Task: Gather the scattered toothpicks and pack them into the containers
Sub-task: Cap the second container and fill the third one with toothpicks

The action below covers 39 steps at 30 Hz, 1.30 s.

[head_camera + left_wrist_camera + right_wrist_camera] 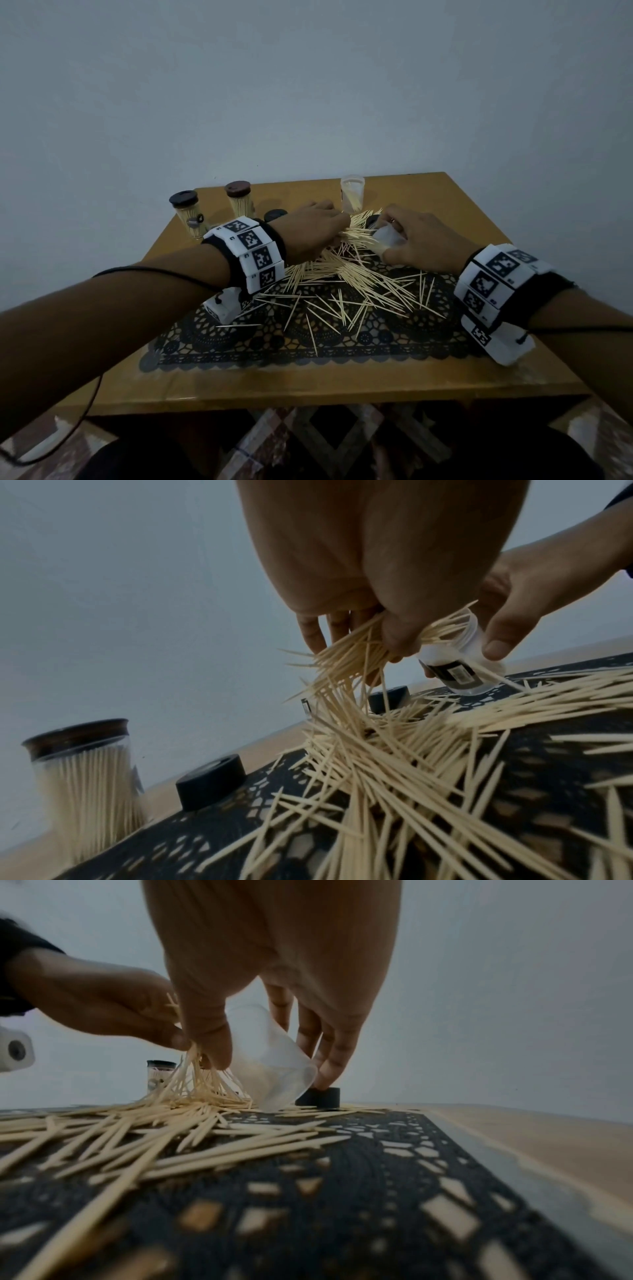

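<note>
Bare forearms, no sleeves. Left wrist [253, 255]: black cuff under band of white blocks, each block printed with black square marker; white camera box [222, 305] hanging beneath. Right wrist [496, 284]: same black cuff, same white marker blocks, white box [503, 342] below. Thin black cable [154, 270] along left forearm, looping down; another off right wrist [582, 329].

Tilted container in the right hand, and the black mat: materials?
Tilted container: looks like clear, slightly frosted plastic; the fingers behind it show through. Black mat: probably lace-patterned vinyl or fabric; its cut-outs show the wooden table. Which one, I cannot tell.
</note>
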### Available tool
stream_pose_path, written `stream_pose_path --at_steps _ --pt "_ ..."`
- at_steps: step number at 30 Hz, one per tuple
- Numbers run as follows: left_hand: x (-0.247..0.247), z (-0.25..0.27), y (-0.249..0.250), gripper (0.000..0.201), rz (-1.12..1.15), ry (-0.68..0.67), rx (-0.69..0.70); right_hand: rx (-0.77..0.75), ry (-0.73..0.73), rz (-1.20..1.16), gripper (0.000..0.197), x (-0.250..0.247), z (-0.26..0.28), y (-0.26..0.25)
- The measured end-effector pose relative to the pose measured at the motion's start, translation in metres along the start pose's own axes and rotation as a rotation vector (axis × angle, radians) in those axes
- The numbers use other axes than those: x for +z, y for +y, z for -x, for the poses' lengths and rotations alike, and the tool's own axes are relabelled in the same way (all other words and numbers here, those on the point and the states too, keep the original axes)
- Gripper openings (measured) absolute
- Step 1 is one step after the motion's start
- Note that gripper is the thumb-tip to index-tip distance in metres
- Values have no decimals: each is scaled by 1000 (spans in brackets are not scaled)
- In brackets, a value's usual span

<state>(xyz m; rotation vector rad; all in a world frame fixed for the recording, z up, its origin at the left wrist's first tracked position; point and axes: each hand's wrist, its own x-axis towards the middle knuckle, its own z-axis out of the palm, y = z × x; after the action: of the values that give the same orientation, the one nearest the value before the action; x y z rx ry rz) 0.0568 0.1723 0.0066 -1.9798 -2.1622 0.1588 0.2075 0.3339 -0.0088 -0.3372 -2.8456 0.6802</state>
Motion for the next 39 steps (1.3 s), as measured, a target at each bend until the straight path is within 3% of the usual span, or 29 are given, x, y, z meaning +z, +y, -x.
stream_pose_path --at_steps 5,12,19,25,29,34,39 --pt "-10 4 1 24 -164 -38 -53 -17 -21 31 48 4 -2 -1" --pt "-10 6 0 16 -177 -100 -78 -35 0 109 51 10 -3 -5" --pt "-8 -3 11 21 -163 -211 -58 -165 4 175 47 18 -4 -17" --pt "-14 -7 16 53 -2 -214 -104 -146 -6 183 51 21 -8 -14" --pt "-21 -10 19 71 118 -283 -147 -144 -5 212 54 21 -9 -15" --pt "-21 -11 19 87 348 -178 -160 -131 -8 184 49 21 -9 -14" --pt "-16 2 12 64 479 4 -227 -97 8 159 51 18 -6 -13"
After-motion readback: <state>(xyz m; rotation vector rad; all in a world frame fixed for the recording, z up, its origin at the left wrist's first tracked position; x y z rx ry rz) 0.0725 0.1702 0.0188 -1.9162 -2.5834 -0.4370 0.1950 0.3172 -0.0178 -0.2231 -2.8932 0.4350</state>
